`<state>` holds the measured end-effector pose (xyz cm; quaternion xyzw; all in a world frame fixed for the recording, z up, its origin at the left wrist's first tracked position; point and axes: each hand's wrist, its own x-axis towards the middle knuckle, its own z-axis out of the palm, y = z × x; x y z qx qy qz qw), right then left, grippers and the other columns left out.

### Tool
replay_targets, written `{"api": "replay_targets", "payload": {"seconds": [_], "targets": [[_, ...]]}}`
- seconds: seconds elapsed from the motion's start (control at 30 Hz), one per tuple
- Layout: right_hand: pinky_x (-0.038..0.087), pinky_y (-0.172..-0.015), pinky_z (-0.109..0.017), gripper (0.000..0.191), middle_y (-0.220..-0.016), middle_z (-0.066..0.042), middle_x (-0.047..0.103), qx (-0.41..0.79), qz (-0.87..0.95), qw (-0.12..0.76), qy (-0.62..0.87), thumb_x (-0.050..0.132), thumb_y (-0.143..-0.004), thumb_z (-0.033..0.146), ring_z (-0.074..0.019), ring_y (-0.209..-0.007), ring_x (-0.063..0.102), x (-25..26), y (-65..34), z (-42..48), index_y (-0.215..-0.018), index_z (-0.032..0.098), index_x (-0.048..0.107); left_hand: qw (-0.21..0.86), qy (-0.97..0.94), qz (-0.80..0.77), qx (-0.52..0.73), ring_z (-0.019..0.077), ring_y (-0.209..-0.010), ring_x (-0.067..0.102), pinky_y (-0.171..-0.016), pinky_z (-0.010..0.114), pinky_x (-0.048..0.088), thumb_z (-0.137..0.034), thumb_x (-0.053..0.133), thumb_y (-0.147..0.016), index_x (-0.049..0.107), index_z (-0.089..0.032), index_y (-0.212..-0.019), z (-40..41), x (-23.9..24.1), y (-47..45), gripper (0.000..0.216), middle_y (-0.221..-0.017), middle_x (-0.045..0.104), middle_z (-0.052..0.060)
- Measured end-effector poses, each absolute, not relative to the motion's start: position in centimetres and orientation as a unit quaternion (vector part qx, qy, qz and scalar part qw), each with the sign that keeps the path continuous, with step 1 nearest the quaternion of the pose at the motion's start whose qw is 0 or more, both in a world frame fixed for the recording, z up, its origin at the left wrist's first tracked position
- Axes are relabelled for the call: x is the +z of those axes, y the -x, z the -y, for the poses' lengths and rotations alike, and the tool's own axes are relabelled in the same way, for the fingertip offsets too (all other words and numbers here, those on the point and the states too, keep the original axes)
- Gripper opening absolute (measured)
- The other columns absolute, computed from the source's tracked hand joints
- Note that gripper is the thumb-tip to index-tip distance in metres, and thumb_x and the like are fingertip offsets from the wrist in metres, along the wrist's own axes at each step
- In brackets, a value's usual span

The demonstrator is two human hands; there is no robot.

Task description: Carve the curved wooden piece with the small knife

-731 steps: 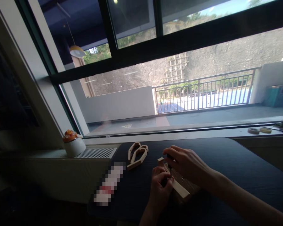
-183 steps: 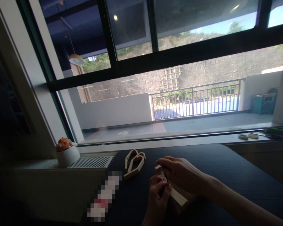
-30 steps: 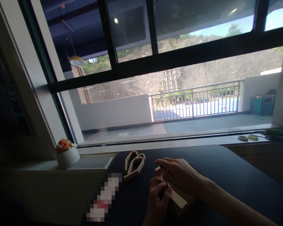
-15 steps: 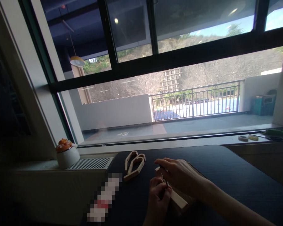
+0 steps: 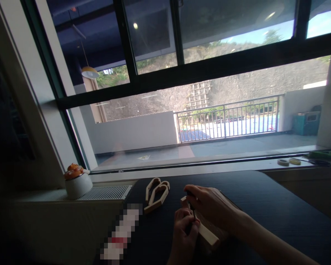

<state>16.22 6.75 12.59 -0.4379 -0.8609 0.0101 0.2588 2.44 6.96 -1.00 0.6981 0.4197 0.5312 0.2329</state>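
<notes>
A pale wooden piece (image 5: 206,233) with a straight bar along its near edge lies on the dark table (image 5: 278,206). My right hand (image 5: 209,208) arches over it with the fingers curled around the top of a thin dark tool (image 5: 192,212) that stands upright. My left hand (image 5: 185,230) is closed just below, pinching something small at the tool's lower end; what it pinches is hidden. Both hands touch the wooden piece. Most of the piece is covered by my right hand and wrist.
Two curved wooden cut-outs (image 5: 156,194) lie on the table to the left of my hands. A blurred white and red object (image 5: 121,232) sits at the table's left edge. A white pot with an orange lid (image 5: 77,181) stands on the radiator grille. Tape rolls (image 5: 288,161) rest on the sill at right.
My hands stay over the wooden piece with only slight shifts of the fingers. The view has drifted a little.
</notes>
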Motion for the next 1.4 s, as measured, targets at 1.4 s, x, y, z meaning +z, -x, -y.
{"api": "replay_targets", "payload": {"seconds": [1.4], "targets": [[0.029,-0.046,-0.021,0.033,-0.090,-0.002,0.066,-0.031,0.893,0.254,0.371,0.040,-0.091,0.019,-0.0101,-0.060,0.059,11.3,-15.1,-6.7,-0.121,0.026,0.051,0.257,-0.687,-0.411,0.541,0.0254,-0.102,0.051,-0.092,0.038,0.044,-0.023,0.056,-0.079,0.071,-0.018,-0.081,-7.0,-0.8,-2.4,0.016,-0.099,0.058,0.010]]}}
